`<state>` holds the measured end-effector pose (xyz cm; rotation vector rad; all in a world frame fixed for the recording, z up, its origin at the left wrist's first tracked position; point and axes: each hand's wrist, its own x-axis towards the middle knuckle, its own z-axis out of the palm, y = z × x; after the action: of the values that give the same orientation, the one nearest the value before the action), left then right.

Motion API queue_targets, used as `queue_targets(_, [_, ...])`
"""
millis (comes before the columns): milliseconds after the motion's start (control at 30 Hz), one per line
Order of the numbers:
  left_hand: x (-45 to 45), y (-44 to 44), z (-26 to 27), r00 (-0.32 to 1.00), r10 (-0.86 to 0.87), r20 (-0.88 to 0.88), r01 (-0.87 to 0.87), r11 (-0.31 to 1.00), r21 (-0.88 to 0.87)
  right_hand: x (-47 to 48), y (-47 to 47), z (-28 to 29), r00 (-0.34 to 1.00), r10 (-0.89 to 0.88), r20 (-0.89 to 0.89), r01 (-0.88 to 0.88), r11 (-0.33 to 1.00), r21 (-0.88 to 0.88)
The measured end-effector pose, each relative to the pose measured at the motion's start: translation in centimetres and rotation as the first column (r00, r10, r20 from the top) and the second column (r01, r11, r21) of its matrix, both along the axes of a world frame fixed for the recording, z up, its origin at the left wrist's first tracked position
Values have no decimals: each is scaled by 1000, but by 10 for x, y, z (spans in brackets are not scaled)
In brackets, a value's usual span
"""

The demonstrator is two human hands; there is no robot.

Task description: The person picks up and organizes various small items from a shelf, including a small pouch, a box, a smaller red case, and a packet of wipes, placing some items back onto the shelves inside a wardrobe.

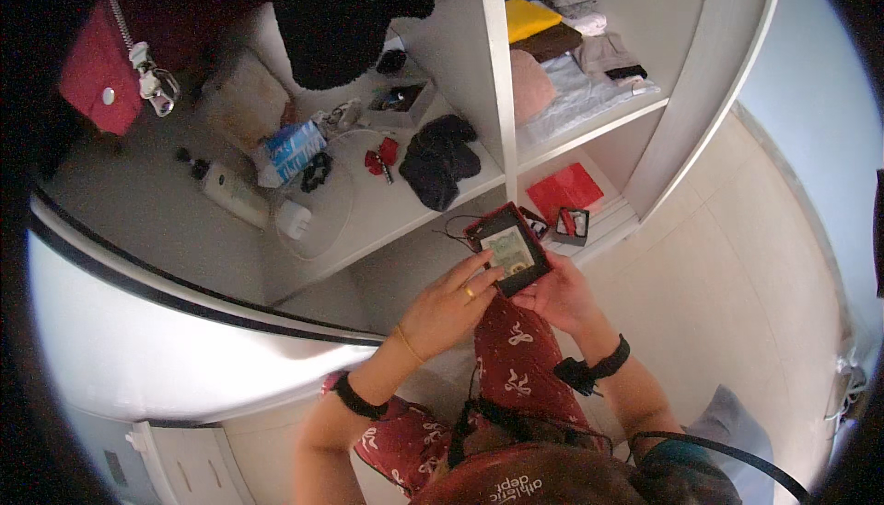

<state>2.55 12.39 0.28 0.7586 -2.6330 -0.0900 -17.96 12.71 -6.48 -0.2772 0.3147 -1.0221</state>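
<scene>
A shallow black box with red outer edges is held tilted in front of the shelving. My right hand grips its lower right side. Inside lies a pale, greenish patterned piece of paper or card, too blurred to identify. My left hand, with a gold ring, reaches over from the left. Its spread fingertips touch the pale piece near the box's left edge; its thumb is hidden. Thin dark cords stick out beyond the box's upper left. Just behind it, a small open black box with red and white contents stands on the bottom shelf.
A red flat box or folder lies on the bottom shelf. Folded clothes fill the shelf above. The left shelf carries dark cloth, a red bow, a white charger with a cable, and a pump bottle. Black clothing hangs overhead.
</scene>
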Motion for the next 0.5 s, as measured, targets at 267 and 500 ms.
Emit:
queue_targets(267, [-17,-17,-29,744,531,-405,-208,761,614,-29,28,1,977,-91,-193,83,995,-47])
queue_targets(500, [-29,-34,-77,748,611,-259,1,390,921,-38,35,-6,989,-126,-78,129,991,40])
